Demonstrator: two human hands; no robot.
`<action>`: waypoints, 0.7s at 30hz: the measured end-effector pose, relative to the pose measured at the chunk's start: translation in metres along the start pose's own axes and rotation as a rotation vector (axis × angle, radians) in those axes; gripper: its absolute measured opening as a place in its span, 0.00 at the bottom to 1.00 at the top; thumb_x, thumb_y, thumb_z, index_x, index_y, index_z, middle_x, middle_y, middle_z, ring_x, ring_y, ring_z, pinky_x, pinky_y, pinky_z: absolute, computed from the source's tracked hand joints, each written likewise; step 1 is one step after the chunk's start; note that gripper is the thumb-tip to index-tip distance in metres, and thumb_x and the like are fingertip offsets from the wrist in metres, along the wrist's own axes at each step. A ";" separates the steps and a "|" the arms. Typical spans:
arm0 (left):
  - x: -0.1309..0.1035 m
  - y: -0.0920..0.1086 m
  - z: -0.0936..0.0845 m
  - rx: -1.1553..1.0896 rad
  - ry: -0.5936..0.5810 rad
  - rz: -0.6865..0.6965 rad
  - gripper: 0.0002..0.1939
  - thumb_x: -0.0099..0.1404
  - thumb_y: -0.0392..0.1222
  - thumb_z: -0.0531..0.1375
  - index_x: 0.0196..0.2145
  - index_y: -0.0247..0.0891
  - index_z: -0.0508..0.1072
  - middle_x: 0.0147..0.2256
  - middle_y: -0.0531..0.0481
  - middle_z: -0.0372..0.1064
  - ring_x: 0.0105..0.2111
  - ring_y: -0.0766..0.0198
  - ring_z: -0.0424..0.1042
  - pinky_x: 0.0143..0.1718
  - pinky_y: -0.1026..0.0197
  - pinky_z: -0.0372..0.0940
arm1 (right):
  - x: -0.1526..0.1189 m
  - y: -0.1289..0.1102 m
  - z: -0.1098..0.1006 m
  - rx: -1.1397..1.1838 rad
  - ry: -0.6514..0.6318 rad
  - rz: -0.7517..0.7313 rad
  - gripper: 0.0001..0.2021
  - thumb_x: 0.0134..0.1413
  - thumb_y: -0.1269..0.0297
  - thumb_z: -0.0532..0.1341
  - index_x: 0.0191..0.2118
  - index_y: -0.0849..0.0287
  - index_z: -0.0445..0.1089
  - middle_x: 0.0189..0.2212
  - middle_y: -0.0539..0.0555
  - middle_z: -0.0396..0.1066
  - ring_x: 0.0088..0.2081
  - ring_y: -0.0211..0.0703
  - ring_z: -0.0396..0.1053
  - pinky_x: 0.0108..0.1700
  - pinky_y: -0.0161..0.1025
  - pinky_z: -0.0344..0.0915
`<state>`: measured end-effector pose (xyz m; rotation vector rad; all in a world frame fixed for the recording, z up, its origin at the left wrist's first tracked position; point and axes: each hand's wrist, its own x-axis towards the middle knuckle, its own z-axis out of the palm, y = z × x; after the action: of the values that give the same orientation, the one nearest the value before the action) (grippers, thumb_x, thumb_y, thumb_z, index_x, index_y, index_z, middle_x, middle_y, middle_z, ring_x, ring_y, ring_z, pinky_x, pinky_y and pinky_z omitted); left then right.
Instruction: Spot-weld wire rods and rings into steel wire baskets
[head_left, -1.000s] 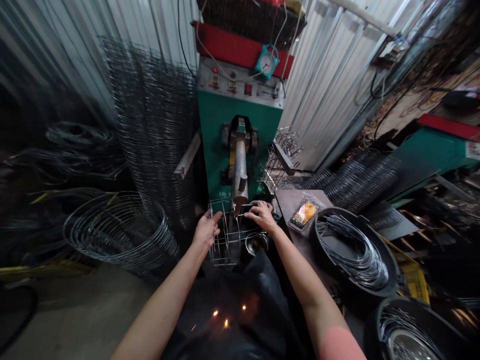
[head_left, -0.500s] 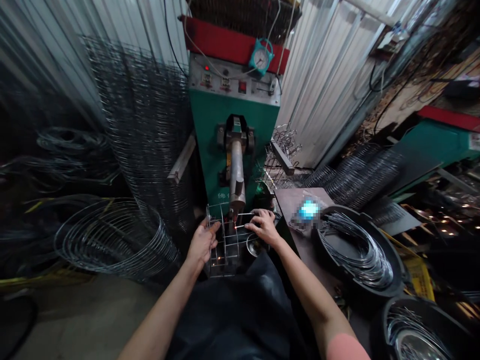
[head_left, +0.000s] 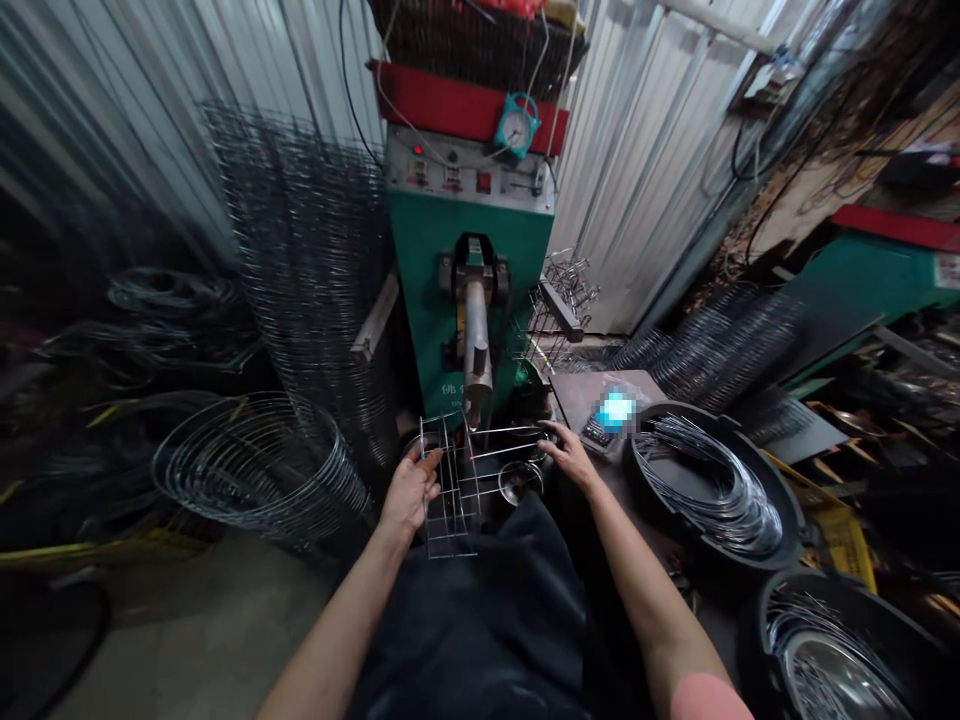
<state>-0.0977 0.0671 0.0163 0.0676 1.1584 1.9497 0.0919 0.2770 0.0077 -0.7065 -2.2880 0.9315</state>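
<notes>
My left hand (head_left: pixel 410 490) is closed around the left side of a small wire rack (head_left: pixel 450 500), its thumb lying across the wires. From the rack, long thin wires (head_left: pixel 506 440) run to the right. At their outer ends my right hand (head_left: pixel 568 455) has its fingers and thumb curled in, though the exact contact is hard to see. Just above the rack is the rounded metal electrode arm (head_left: pixel 477 350) of a green spot-welding machine (head_left: pixel 412 260). A small red glow shows on a wire joint below the tip. Under the wires sits a round metal bowl (head_left: pixel 520 483).
To the left stand a tall stack of wire grids (head_left: pixel 300 250) and a pile of wire rings (head_left: pixel 255 470). On the right, a side table (head_left: pixel 570 388) carries a phone (head_left: pixel 600 430) with a blurred screen. Black tubs (head_left: pixel 791 500) of cut wires stand beside it.
My right hand has moved right, out to the wires' ends, exposing more of their length. The rack has shifted slightly right and towards me in my left hand. The view has tilted a little.
</notes>
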 end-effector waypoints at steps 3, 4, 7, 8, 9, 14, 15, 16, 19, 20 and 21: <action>-0.001 0.001 -0.010 -0.031 -0.014 -0.029 0.20 0.41 0.37 0.69 0.30 0.37 0.63 0.19 0.63 0.50 0.12 0.81 0.43 0.10 0.74 0.40 | -0.006 0.011 -0.007 0.109 -0.002 0.013 0.22 0.47 0.56 0.61 0.49 0.57 0.64 0.48 0.56 0.66 0.50 0.46 0.63 0.51 0.44 0.59; -0.003 0.002 -0.017 -0.039 -0.018 -0.043 0.19 0.42 0.38 0.68 0.29 0.37 0.63 0.19 0.63 0.49 0.12 0.81 0.43 0.10 0.74 0.40 | -0.009 0.012 -0.010 0.139 0.001 0.034 0.22 0.47 0.56 0.61 0.48 0.57 0.65 0.46 0.56 0.67 0.48 0.46 0.64 0.49 0.43 0.60; -0.013 0.007 -0.045 -0.061 -0.030 -0.082 0.15 0.47 0.38 0.66 0.32 0.35 0.66 0.19 0.60 0.52 0.12 0.81 0.43 0.09 0.75 0.39 | -0.017 0.000 -0.024 0.209 -0.050 0.083 0.15 0.44 0.56 0.62 0.38 0.58 0.68 0.34 0.52 0.71 0.38 0.44 0.68 0.42 0.40 0.63; -0.017 0.009 -0.055 -0.061 -0.035 -0.101 0.14 0.49 0.38 0.65 0.34 0.34 0.67 0.20 0.59 0.55 0.12 0.80 0.45 0.09 0.75 0.41 | -0.020 -0.011 -0.028 0.226 -0.079 0.077 0.14 0.42 0.56 0.64 0.34 0.58 0.68 0.30 0.50 0.70 0.35 0.43 0.68 0.39 0.39 0.64; -0.021 0.012 -0.065 -0.049 -0.039 -0.131 0.14 0.50 0.38 0.64 0.36 0.34 0.68 0.21 0.56 0.58 0.12 0.79 0.49 0.10 0.74 0.45 | -0.022 -0.025 -0.031 0.240 -0.102 0.057 0.13 0.41 0.55 0.65 0.31 0.58 0.68 0.28 0.49 0.69 0.32 0.41 0.67 0.37 0.38 0.63; -0.043 0.039 -0.082 0.332 0.214 0.003 0.18 0.52 0.41 0.63 0.42 0.39 0.68 0.39 0.45 0.68 0.37 0.61 0.70 0.31 0.63 0.65 | -0.025 -0.118 -0.016 0.201 -0.117 -0.128 0.13 0.42 0.53 0.64 0.26 0.59 0.68 0.22 0.47 0.65 0.26 0.37 0.63 0.30 0.33 0.60; -0.049 0.047 -0.077 0.422 0.259 0.153 0.20 0.53 0.42 0.62 0.45 0.42 0.67 0.42 0.46 0.67 0.42 0.61 0.68 0.35 0.64 0.64 | -0.025 -0.134 -0.009 0.168 -0.140 -0.173 0.13 0.43 0.53 0.64 0.26 0.59 0.69 0.22 0.47 0.65 0.26 0.37 0.63 0.29 0.32 0.59; -0.055 0.054 -0.069 0.516 0.253 0.312 0.24 0.53 0.44 0.62 0.48 0.44 0.65 0.45 0.48 0.66 0.45 0.61 0.66 0.40 0.63 0.63 | -0.024 -0.148 -0.001 0.133 -0.166 -0.216 0.13 0.43 0.54 0.64 0.26 0.60 0.69 0.21 0.47 0.66 0.25 0.36 0.63 0.29 0.32 0.59; -0.079 0.071 -0.036 0.847 -0.038 0.648 0.31 0.52 0.49 0.62 0.54 0.46 0.61 0.46 0.49 0.67 0.48 0.58 0.64 0.50 0.57 0.57 | -0.021 -0.178 0.014 0.058 -0.217 -0.287 0.12 0.40 0.57 0.67 0.26 0.61 0.70 0.21 0.47 0.67 0.25 0.35 0.64 0.29 0.31 0.58; -0.086 0.076 -0.024 0.958 -0.140 0.705 0.31 0.52 0.50 0.62 0.53 0.45 0.63 0.44 0.49 0.68 0.46 0.57 0.66 0.50 0.55 0.57 | -0.021 -0.184 0.015 0.053 -0.222 -0.282 0.12 0.40 0.58 0.67 0.26 0.62 0.70 0.22 0.48 0.67 0.25 0.35 0.64 0.29 0.30 0.58; -0.091 0.080 -0.013 1.036 -0.215 0.744 0.28 0.53 0.51 0.61 0.52 0.44 0.65 0.41 0.49 0.69 0.43 0.57 0.67 0.49 0.54 0.58 | -0.021 -0.189 0.012 0.059 -0.227 -0.264 0.12 0.40 0.58 0.68 0.27 0.63 0.71 0.22 0.48 0.68 0.26 0.35 0.64 0.29 0.30 0.58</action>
<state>-0.0956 -0.0215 0.1002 1.3707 2.0490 1.6017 0.0501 0.1410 0.1346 -0.2747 -2.4624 0.9885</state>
